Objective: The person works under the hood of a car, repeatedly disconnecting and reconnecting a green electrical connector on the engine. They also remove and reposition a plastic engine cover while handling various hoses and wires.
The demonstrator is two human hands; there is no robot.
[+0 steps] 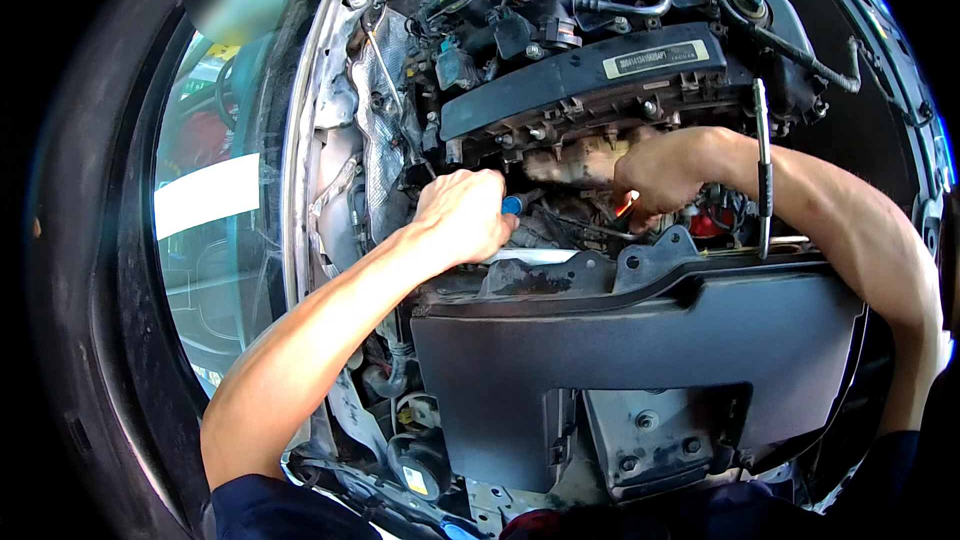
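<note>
My left hand [465, 212] is closed, knuckles up, in the gap between the engine and the black plastic cover [620, 350]. Right beside its fingers is a small blue round part [513, 205]; whatever the fingers hold is hidden. Further right, my right hand [665, 178] reaches down into the same gap with bent fingers, below the engine's long dark cover [590, 80]. An orange-red glow [627, 204] shows at its fingertips, and what they grip cannot be made out. Pipes and hoses lie between the two hands.
An upright metal rod with a black sleeve [765, 180] stands close to my right forearm. Metal brackets [655, 258] edge the gap. Crinkled silver heat shielding [380, 90] and the windscreen [215, 240] are on the left. Hoses and wiring cross the engine top.
</note>
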